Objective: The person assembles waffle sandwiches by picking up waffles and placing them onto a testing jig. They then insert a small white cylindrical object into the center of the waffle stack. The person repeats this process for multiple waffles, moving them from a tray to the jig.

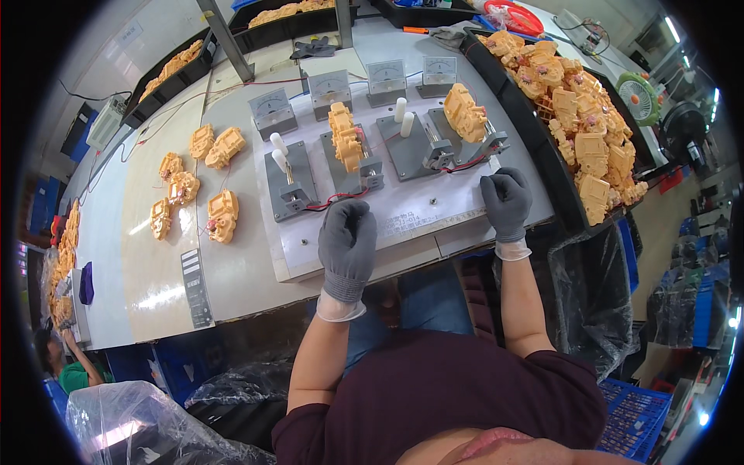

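Observation:
My left hand [349, 242], in a grey glove, is closed at the front edge of a white test board [403, 203]. It is beside red and black wires [329, 203]; whether it grips anything is hidden. My right hand [507, 205], also gloved, is curled closed near the board's right end, below a clamp mechanism [494, 142]; its fingers hide any content. On the board, one yellow plastic housing [346, 138] stands upright on a grey fixture, and another yellow housing [465, 113] is on the far right fixture. Two other grey fixtures carry white posts [404, 116] and no housing.
Several analog meters [331, 91] line the board's back. Loose yellow housings [221, 215] lie on the table to the left. A black tray [542, 167] heaped with housings stands at right. Metal uprights [226, 43] rise behind. A person in green [75, 376] is at far left.

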### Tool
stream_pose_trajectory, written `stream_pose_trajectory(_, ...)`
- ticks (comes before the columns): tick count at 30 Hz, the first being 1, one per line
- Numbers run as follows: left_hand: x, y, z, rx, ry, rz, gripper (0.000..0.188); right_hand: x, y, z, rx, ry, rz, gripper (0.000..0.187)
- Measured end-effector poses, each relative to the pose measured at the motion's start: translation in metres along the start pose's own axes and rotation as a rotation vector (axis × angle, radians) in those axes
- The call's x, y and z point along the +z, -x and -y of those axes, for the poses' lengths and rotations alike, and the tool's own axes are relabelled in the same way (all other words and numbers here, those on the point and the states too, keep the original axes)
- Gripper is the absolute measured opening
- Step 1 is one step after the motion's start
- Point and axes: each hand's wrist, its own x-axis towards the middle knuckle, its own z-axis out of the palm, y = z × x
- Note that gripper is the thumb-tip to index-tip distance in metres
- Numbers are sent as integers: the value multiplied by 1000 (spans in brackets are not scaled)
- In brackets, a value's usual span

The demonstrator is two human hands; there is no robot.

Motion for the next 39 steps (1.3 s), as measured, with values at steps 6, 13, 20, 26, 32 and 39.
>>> stream_pose_trajectory(6, 0, 0, -3, 0, 1, 8, 10, -2, -1, -2, -11, 15, 17, 10)
stream_pose_trajectory(13, 1, -1, -4, -42, 38, -33, 10, -20, -10, -2, 144, -133, 269, 19)
stream_pose_trajectory(20, 2, 0, -5, -74, 62, -41, 10, -32, -31, -5, 159, -138, 492, 26)
stream_pose_trajectory(26, 2, 0, 0, -20, 46, -33, 10, -29, -34, -5, 204, -130, 479, 27)
stream_pose_trajectory(32, 1, 0, -3, -74, 64, -42, 9, -27, -30, -8, 193, -133, 440, 25)
stream_pose_trajectory(39, 1, 0, -1, -21, -19, -11, 10, -20, -22, -11, 132, -146, 358, 17)
